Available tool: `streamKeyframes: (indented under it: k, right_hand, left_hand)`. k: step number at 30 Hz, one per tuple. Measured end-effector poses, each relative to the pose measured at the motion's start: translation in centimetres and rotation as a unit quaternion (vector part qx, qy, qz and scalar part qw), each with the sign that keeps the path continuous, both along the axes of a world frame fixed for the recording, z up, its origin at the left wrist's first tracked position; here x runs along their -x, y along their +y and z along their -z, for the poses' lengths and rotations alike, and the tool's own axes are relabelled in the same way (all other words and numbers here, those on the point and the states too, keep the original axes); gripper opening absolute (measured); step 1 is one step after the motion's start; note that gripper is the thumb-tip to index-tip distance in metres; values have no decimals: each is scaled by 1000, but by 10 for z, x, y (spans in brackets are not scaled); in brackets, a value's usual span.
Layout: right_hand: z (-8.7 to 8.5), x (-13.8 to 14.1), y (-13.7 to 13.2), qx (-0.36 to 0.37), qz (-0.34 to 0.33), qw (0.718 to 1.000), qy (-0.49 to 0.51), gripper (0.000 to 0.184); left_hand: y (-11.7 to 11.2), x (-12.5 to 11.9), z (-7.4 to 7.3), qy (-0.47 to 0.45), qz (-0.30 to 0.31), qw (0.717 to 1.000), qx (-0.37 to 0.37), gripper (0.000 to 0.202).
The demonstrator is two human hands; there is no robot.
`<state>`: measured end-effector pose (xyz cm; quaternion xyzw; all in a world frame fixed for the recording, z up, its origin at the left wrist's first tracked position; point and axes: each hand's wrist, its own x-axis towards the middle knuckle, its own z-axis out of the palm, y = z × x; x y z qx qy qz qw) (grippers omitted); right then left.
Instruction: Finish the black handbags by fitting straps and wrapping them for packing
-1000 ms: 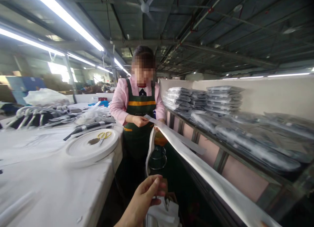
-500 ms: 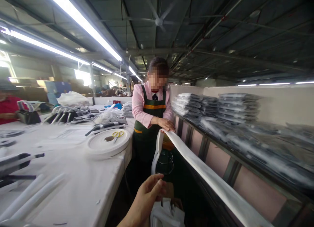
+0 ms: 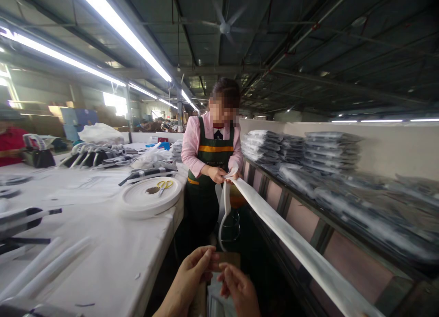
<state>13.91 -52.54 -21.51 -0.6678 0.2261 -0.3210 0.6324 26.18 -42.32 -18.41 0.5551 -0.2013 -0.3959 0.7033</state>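
In the lower middle, my left hand (image 3: 195,276) is closed, thumb and fingertips pressed together. My right hand (image 3: 238,287) is close beside it, fingers curled in a pinch. What they pinch, if anything, is too small to make out. Below them lie pale, flat pieces (image 3: 219,298) by a cardboard box (image 3: 228,261). Past my hands, a co-worker in a pink shirt and dark green apron (image 3: 209,196) handles a white strip (image 3: 224,207) with both hands. One end hangs down. A long, wide white band (image 3: 295,239) runs along the rail toward me on the right.
On the left, a white table (image 3: 113,253) bears a roll of white strip (image 3: 130,198) with yellow-handled scissors (image 3: 164,186) on it, plus black-and-white pieces (image 3: 24,221). To the right, a framed bin (image 3: 308,207) holds stacked, bagged goods (image 3: 332,152). Another person in red (image 3: 12,145) is far left.
My right hand has come into view beside my left, whose fingers have drawn together. The co-worker's hands have moved from lying on the band to handling the strip's end.
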Motion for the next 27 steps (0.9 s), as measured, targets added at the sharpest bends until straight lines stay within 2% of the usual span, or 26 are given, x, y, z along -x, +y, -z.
streamKeyframes:
  k: [3,5,8,11,14,18,20,22,24,27]
  right_hand:
    - [-17,-13,-36,8,60,998,-21,58]
    - [-33,-16,-59,20,70,997,-24,58]
    - [-58,-20,-67,48,15,999,-7,56]
    - [-87,-28,-53,98,-70,993,0,45]
    - [-131,-53,-43,161,-71,984,-35,38]
    - [-209,-125,-59,235,16,969,-71,34]
    - [-244,-163,-77,268,35,962,-43,33]
    - [-270,-187,-100,307,23,951,18,27]
    - [-284,-191,-125,348,13,932,101,23]
    - [-289,-172,-162,387,32,896,215,22]
  left_hand:
    - [-1,2,-2,0,1,1000,-6,75]
    - [-4,0,-6,-22,0,1000,2,76]
    - [-8,-7,-12,-72,-2,997,18,73]
    - [-16,-17,-14,-92,0,995,30,70]
    - [-29,-26,-9,-79,-11,996,45,67]
    - [-53,-25,5,-52,-26,997,53,64]
    - [-61,-20,11,-41,-25,997,59,65]
    - [-62,-15,14,-35,-21,997,68,66]
    - [-59,-13,17,-32,-17,996,78,65]
    - [-50,-17,21,-29,-17,995,91,62]
